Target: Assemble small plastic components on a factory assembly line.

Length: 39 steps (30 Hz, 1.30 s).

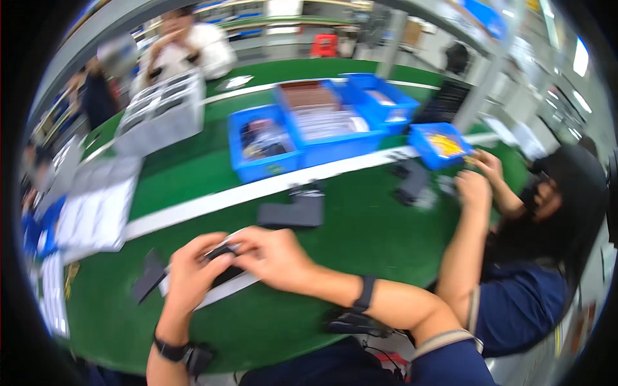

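Note:
My left hand (192, 271) and my right hand (273, 256) meet over the green table, fingers pinched together around a small black part (222, 251). Blur and my fingers hide much of its shape. Below my hands a white strip (228, 291) lies slantwise, with something dark beside it. A dark grey flat piece (150, 278) rests just left of my left hand. Beyond my right hand sits a dark grey L-shaped piece (296, 213), with small black bits at its far end.
Blue bins (267, 170) stand beyond a white strip across the table (360, 257). A smaller blue bin (428, 157) of yellow parts is near a co-worker's hands (475, 186) at right. White trays (96, 206) lie left; another person (209, 51) sits across.

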Motion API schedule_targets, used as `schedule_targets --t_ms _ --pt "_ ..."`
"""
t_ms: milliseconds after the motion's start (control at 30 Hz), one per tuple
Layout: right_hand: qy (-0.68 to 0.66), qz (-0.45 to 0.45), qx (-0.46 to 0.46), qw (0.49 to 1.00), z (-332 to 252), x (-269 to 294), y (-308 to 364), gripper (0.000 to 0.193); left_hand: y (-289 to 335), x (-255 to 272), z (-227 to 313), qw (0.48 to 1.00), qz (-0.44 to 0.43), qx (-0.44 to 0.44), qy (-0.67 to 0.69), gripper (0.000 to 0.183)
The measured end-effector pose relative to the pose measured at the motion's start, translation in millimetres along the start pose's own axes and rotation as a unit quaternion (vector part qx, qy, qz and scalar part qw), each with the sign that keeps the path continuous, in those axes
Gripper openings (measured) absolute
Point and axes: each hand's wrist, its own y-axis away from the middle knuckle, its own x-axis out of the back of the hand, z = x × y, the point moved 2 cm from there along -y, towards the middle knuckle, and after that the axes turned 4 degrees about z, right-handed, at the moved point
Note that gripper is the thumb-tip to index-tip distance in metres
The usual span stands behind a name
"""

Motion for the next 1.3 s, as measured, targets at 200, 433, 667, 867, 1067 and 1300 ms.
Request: schedule_targets --t_ms 200,433,667,867,1067,1300 --pt "-0.019 -0.002 -0.007 1.0 8 -3 9 0.033 1 -1 -2 1.0 -0.007 0.007 0.005 0.025" --pt "-0.058 0.023 -0.091 0.994 7 -8 9 0.026 6 2 -4 0.998 0.015 0.039 0.055 0.018" --pt "-0.089 0.054 -0.047 0.993 6 -7 6 0.017 4 1 2 0.998 0.055 0.001 0.021 0.018" --pt "-0.066 0.054 -0.047 0.995 8 -8 8 0.008 7 1 -1 0.997 0.065 -0.05 0.0 0.015" --pt "-0.082 -0.015 -0.108 0.991 8 -2 9 0.007 5 6 2 0.993 0.007 -0.101 -0.054 0.017" --pt "-0.133 -0.021 -0.143 0.981 -2 -14 12 0.019 -1 89 -25 0.998 0.024 0.041 -0.035 0.018"
